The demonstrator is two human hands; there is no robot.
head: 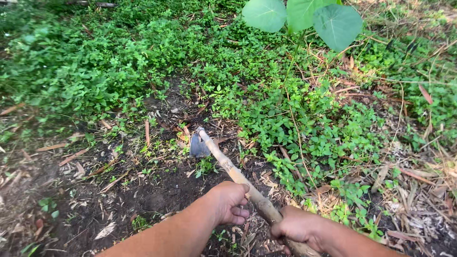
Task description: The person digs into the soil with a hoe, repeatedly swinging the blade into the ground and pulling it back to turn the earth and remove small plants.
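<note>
No packages, labels or signs in view; ground only.

Left hand (230,202): forearm enters from bottom centre, fingers curled, closed around the wooden handle (238,176) from its left side.

Right hand (297,226): lower on the same shaft, nearer the body, fist wrapped tight around it, knuckles up. The hands sit close together, a short stretch of bare wood between them.

Hoe: handle runs diagonally up-left from the hands. Grey metal blade (198,145) at the far end, well ahead of the left hand, edge down in dark bare soil (147,195) scattered with dry leaf scraps.

Low green weeds (295,123) just right of and beyond the blade. Large round leaves (304,16) at top edge
</note>
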